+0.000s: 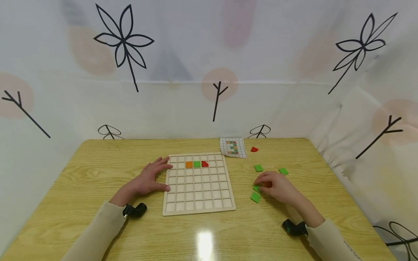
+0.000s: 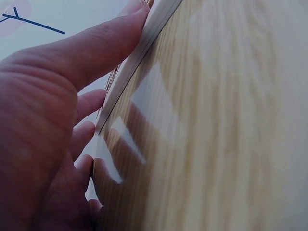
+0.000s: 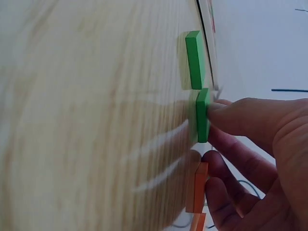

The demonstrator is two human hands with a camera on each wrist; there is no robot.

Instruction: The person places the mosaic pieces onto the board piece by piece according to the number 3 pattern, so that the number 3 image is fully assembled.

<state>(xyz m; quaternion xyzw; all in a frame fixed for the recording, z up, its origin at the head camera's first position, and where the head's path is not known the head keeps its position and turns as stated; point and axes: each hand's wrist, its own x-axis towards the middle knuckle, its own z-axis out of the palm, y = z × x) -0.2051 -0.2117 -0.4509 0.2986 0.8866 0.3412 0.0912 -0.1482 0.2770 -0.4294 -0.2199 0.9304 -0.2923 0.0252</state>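
Observation:
A pale wooden grid board (image 1: 199,211) lies flat, with an orange square (image 1: 189,164), a green square (image 1: 197,164) and a red quarter-round piece (image 1: 204,164) side by side in one upper row. My left hand (image 1: 148,181) rests at the board's left edge, its thumb and spread fingers touching the rim (image 2: 139,53). Right of the board, my right hand (image 1: 277,186) pinches a green square tile (image 3: 202,115) between thumb and forefinger, low over the table. Beneath that hand's other fingers sits an orange tile (image 3: 197,187), mostly covered in the head view.
Loose green tiles (image 1: 255,197), (image 1: 258,168), (image 1: 283,171) lie around my right hand. A red quarter-round piece (image 1: 254,149) is farther back. Behind the board's upper right corner lies a paper card (image 1: 240,154) printed with a coloured grid. A patterned cloth (image 1: 176,108) hangs behind the table.

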